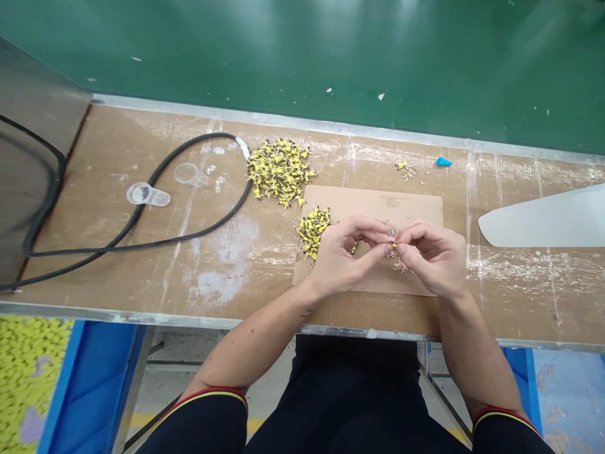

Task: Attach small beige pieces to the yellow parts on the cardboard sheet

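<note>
Over a flat cardboard sheet [373, 197], my left hand [347, 255] and my right hand [432, 255] meet fingertip to fingertip. Both pinch one tiny yellow piece [393, 244] between thumbs and forefingers; its details are mostly covered. Small pale pieces [401, 267] lie on the sheet just below the fingertips. Beside my left hand, a small pile of yellow and dark pieces [312, 232] rests at the sheet's left edge. A larger pile of similar pieces [280, 171] sits on the table farther back and left.
A black cable [189, 237] loops across the left side around two clear plastic scoops [149, 195]. Behind the sheet are a few loose pieces [409, 170] and a blue cap [443, 162]. A white panel [548, 217] lies right. Blue bins [99, 384] stand below the table edge.
</note>
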A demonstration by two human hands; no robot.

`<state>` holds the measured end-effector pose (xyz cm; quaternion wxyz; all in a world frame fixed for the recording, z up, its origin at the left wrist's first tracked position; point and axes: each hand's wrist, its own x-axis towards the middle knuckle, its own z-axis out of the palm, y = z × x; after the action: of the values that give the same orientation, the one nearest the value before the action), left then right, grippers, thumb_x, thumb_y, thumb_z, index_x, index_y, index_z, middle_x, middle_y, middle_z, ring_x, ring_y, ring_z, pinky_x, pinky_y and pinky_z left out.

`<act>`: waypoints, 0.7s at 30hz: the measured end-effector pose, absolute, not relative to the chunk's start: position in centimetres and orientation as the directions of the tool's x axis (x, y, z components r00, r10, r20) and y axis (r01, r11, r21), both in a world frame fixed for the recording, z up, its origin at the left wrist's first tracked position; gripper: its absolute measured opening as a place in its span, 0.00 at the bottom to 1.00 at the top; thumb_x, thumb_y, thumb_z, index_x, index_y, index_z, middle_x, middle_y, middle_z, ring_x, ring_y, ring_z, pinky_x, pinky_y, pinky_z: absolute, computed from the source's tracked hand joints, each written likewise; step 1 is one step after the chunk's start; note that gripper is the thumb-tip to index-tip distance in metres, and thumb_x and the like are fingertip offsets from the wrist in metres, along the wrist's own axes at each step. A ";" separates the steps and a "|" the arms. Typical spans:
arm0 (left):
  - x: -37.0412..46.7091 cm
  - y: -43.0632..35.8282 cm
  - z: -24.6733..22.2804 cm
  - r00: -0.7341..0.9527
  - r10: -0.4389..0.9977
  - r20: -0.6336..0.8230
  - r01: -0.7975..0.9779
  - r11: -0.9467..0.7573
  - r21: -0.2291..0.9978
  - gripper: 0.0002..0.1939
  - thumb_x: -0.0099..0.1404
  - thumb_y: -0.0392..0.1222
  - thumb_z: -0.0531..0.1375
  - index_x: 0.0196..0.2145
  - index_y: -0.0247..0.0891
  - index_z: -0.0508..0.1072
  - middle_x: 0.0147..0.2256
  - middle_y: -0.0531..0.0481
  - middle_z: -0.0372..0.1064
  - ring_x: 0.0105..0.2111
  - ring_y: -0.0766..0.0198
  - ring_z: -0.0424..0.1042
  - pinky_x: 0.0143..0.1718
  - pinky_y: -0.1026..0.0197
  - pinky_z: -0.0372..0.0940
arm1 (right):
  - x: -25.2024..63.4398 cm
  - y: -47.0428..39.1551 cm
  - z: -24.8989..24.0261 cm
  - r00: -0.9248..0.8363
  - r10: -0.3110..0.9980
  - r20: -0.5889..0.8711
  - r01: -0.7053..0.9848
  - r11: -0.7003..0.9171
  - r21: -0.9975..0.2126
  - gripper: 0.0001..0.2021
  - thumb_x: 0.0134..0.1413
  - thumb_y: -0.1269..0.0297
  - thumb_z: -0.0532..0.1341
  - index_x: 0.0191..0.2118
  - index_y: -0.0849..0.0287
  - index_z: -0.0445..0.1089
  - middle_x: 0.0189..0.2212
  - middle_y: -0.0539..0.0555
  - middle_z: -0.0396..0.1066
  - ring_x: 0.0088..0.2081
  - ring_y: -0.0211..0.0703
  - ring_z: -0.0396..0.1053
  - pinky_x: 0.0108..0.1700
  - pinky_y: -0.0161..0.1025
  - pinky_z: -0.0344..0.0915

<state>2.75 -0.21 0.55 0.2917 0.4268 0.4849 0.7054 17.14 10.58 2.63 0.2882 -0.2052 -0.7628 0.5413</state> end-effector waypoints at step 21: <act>2.1 -0.5 1.2 -0.232 0.688 0.688 0.627 -0.435 0.646 0.11 0.66 0.27 0.65 0.44 0.38 0.71 0.34 0.51 0.80 0.32 0.68 0.80 0.36 0.69 0.73 | 16.6 10.6 3.3 -0.745 0.653 0.137 0.104 0.316 -0.943 0.06 0.47 0.73 0.64 0.24 0.56 0.72 0.21 0.47 0.73 0.22 0.34 0.67 0.24 0.33 0.64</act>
<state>2.06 -0.49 1.16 0.0264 0.6193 0.5307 0.5781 16.57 10.63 3.34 0.2587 -0.2462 -0.7688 0.5305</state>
